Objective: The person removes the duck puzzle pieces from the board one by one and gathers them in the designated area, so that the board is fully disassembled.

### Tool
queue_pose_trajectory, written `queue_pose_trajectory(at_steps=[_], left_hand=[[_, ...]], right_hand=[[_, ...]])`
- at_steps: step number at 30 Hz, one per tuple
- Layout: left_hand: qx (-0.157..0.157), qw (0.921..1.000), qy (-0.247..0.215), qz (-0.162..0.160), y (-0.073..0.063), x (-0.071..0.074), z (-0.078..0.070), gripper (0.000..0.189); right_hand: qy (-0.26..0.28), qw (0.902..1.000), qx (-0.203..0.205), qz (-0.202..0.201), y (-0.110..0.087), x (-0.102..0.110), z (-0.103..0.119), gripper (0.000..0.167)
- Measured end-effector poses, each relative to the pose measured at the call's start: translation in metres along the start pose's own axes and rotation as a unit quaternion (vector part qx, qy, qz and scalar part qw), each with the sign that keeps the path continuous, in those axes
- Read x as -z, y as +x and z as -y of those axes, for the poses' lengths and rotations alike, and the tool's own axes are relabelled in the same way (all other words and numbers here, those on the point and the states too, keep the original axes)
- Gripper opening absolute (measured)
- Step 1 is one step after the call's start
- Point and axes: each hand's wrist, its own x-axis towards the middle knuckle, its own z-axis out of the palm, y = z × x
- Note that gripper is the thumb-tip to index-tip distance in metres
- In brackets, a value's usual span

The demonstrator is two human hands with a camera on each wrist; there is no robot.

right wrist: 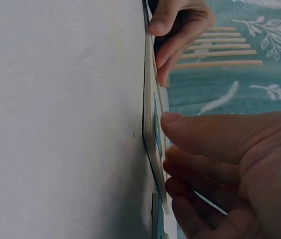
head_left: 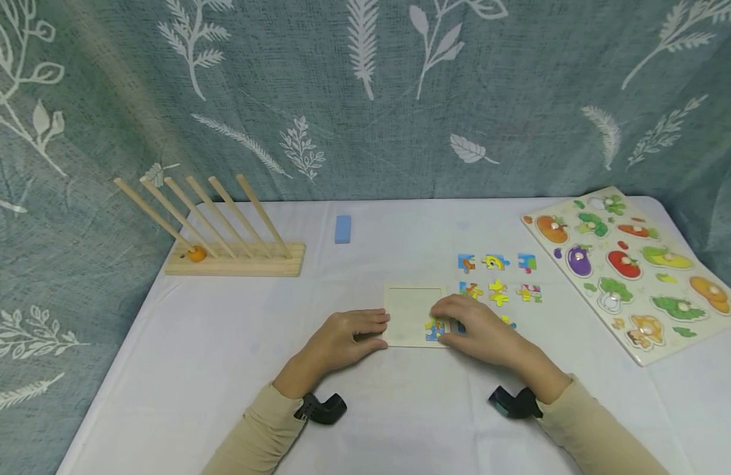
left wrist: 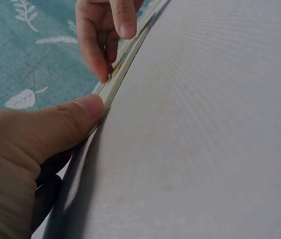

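A square wooden puzzle tray (head_left: 410, 316) with a raised rim lies on the table in the head view. A colourful jigsaw piece (head_left: 435, 330) sits in its lower right corner. Fairly straight fingers of my left hand (head_left: 348, 338) touch the tray's left edge, its thumb lower down by the near corner. Over the tray's right side, my right hand (head_left: 481, 328) rests thumb and fingertips at the piece and the rim. The right wrist view shows that thumb (right wrist: 200, 132) by the piece, the other fingers loosely bent. My right palm partly hides the right rim and nearby pieces.
Several loose jigsaw pieces (head_left: 497, 290) lie in rows right of the tray. A vegetable puzzle board (head_left: 668, 290) lies at the far right. At the back left stands a wooden peg rack (head_left: 241, 266) with an orange bead (head_left: 196, 253); a blue block (head_left: 343, 229) lies behind.
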Motion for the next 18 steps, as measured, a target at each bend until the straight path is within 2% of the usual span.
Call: queue_pose_trajectory(at_steps=[6,13,18], left_hand=[[-0.003,1.0,-0.002,0.0,0.0014,0.0,-0.0008,0.033],[-0.01,0.9999,-0.002,-0.006,0.0007,-0.0006,0.0003,0.033],[-0.005,1.0,-0.004,-0.004,0.0003,-0.0008,0.001,0.033]], right_hand=[[-0.007,0.9999,-0.001,0.01,0.0003,0.0008,0.0035,0.035],[-0.003,0.9999,0.014,-0.009,0.0003,-0.0014,0.0034,0.035],[0.012,0.9999,-0.001,-0.002,-0.0006,-0.0022,0.0042,0.039]])
